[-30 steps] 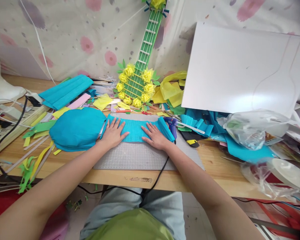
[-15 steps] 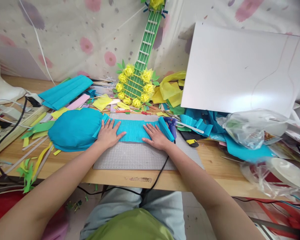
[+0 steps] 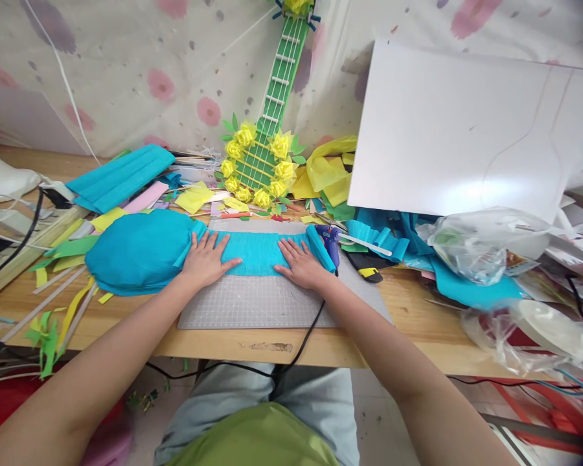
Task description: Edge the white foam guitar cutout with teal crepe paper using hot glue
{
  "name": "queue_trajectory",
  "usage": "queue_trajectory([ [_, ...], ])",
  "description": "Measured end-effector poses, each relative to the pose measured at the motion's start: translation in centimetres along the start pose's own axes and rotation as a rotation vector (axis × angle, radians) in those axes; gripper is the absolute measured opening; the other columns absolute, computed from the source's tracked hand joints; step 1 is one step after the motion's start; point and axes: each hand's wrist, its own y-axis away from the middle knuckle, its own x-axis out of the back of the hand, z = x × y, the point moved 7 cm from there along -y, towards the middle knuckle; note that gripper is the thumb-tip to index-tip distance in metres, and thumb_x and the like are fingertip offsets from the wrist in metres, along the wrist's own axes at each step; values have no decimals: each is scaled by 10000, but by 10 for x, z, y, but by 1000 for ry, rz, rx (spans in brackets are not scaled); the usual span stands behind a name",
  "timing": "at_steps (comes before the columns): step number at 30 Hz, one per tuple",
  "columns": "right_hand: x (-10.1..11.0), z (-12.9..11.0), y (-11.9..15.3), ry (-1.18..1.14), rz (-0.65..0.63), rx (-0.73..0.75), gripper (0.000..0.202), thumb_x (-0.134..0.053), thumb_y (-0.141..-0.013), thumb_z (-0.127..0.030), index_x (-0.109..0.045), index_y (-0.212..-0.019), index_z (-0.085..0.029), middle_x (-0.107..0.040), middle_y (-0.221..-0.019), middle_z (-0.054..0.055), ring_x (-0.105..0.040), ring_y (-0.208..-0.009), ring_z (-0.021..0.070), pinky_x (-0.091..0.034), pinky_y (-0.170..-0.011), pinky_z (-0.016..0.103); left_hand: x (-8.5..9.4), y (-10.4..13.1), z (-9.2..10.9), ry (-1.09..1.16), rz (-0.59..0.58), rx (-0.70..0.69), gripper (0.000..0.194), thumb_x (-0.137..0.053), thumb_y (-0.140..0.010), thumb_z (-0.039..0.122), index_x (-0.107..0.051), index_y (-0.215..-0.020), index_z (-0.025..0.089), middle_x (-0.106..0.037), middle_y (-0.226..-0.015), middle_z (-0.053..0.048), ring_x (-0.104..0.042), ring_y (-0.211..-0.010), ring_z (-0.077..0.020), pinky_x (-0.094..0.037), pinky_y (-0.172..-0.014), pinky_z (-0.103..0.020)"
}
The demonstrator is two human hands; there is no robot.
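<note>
Head view: the left hand (image 3: 203,260) and right hand (image 3: 302,265) are lying spread flat, gripping nothing, on a blue crepe strip (image 3: 252,252), which is stretching across the grey cutting mat (image 3: 282,312) on the desk (image 3: 411,304). A blue-covered form (image 3: 138,252) is sitting beside the left hand; a glue gun (image 3: 329,239) is resting near the right.

Blue strip (image 3: 253,254), gridded grey mat (image 3: 252,309)

The strip is bright blue, matched by the rounded form (image 3: 138,252) and the folded sheet (image 3: 121,178). The mat is grey, ruled with a fine pale grid, and the desk (image 3: 330,346) light brown. The guitar-shaped piece (image 3: 280,70) is green, with white frets (image 3: 280,80) and yellow roses (image 3: 282,145). The glue gun (image 3: 329,241) is purple-blue. The wall covering (image 3: 121,58) is off-white, spotted pink and purple.
</note>
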Motion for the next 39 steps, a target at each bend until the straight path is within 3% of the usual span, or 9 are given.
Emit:
queue_trajectory([
  [6, -2, 2, -1, -7, 21, -11, 880, -102, -814, -705, -181, -1438, -90, -153, -1491, 132, -90, -1381, 260, -63, -1114, 476, -1, -1, 0, -6, -57, -1, 938, -261, -717, 783, -235, -1422, 165, -256, -1459, -172, -160, -1355, -356, -12, -1068, -555],
  [16, 0, 2, -1, -54, 36, -15, 875, -135, -804, -720, -234, -1427, -114, -195, -1482, 130, -130, -1376, 264, -72, -1110, 488, -1, -2, 0, 18, -77, 25, 941, -258, -701, 799, -291, -1403, 173, -261, -1459, -168, -164, -1356, -347, -4, -1072, -548],
  [25, 1, -2, 0, -22, 32, -37, 930, -113, -798, -724, -155, -1436, -48, -146, -1484, 170, -87, -1380, 275, -52, -1112, 480, 0, -2, 0, 16, -78, 23, 937, -245, -703, 798, -298, -1399, 172, -266, -1458, -165, -172, -1354, -343, -8, -1076, -545],
  [33, -5, 3, -1, 0, 54, -77, 697, -24, -912, -489, -215, -1424, -56, -167, -1491, 122, -105, -1382, 219, -46, -1118, 430, 1, -3, -1, 28, -181, 57, 939, -270, -708, 784, -246, -1417, 168, -192, -1482, -166, -99, -1370, -344, 20, -1077, -540],
  [36, -6, 2, -2, 15, 55, -67, 666, -67, -921, -462, -225, -1421, -51, -168, -1490, 122, -108, -1382, 224, -54, -1118, 431, 16, -6, 12, 13, -214, 73, 927, -420, -720, 686, -222, -1420, 110, -88, -1497, -182, 3, -1370, -358, 7, -1089, -512],
  [39, -5, 1, -2, 19, 64, -66, 652, -105, -926, -448, -235, -1415, -38, -173, -1487, 133, -114, -1380, 234, -56, -1117, 437, 41, -13, 57, 40, -156, -158, 875, -585, -695, 433, -205, -1421, 126, -20, -1508, -161, 35, -1378, -310, -18, -1104, -472],
])
